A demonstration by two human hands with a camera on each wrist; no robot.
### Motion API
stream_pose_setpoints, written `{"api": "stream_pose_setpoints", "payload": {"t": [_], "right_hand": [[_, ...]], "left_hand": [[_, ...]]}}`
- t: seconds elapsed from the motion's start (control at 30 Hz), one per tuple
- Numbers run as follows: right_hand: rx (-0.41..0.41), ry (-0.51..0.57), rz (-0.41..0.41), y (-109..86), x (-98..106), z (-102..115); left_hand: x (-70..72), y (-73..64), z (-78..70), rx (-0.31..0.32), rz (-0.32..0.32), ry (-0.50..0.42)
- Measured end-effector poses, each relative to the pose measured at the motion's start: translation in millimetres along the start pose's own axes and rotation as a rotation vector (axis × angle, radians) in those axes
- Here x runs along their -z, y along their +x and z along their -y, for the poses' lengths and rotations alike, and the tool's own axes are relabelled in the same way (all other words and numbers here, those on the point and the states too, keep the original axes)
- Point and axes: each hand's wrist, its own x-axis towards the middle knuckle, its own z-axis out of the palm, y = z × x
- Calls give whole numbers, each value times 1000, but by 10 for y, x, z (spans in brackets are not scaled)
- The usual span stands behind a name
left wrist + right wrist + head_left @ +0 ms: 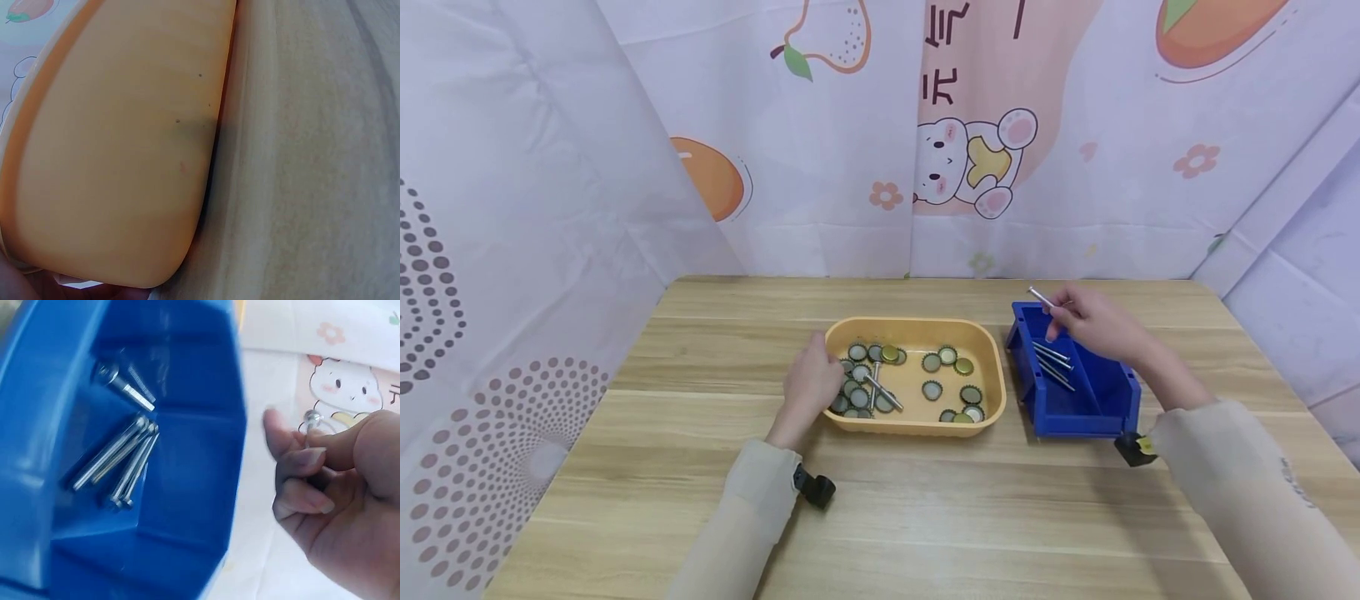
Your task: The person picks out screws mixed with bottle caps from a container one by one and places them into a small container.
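Note:
My right hand (1097, 321) pinches a silver bolt (1040, 296) between thumb and finger, above the far end of a blue bin (1078, 427). In the right wrist view, the bolt's round head (312, 417) pokes out past the fingers. Several similar bolts (112, 453) lie inside the bin. At the left end of a yellow-orange plastic basin (917, 407), my left hand (811, 379) grips the rim. Bottle caps (859, 398) are scattered in the basin, thickest at its left, with crossed bolts (887, 395) on top of them. The left wrist view shows mostly the basin's outer wall (119, 156).
Basin and bin stand side by side on a wood-grain table (700, 358), a narrow gap between them. A printed curtain (820, 167) hangs along the table's back edge. A divider runs down the bin's inside.

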Motion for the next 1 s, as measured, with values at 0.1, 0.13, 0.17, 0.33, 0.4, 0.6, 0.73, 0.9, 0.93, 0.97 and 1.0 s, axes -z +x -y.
{"api": "stream_pose_setpoints", "payload": {"t": [0.1,0.13,0.17,0.33,0.4,0.6,0.73,0.9,0.93,0.97,1.0], "right_hand": [[-36,-52,30,-7,0,-72],[-40,-71,37,-9,-5,-92],[-45,-90,44,-11,-11,-110],[-81,-188,73,-13,-62,-176],[-99,-217,77,-12,-86,-184],[-116,-293,57,-1,-115,-159],[-85,-301,18,15,-89,-120],[-32,-307,-69,54,-67,27],[-27,-311,-83,63,-68,71],[-27,-320,-95,73,-72,118],[-26,-331,-106,81,-80,171]], "left_hand": [[-6,3,3,0,-1,1],[-7,3,4,0,0,2],[-7,3,5,0,0,1],[-3,3,11,1,3,0],[-2,3,11,2,4,1],[0,-4,-2,11,4,-6],[5,-6,-5,10,5,-8],[11,-3,-1,11,8,-3],[12,-4,-1,12,9,-5],[12,-3,-1,11,10,-7],[12,-3,-1,11,12,-7]]}}
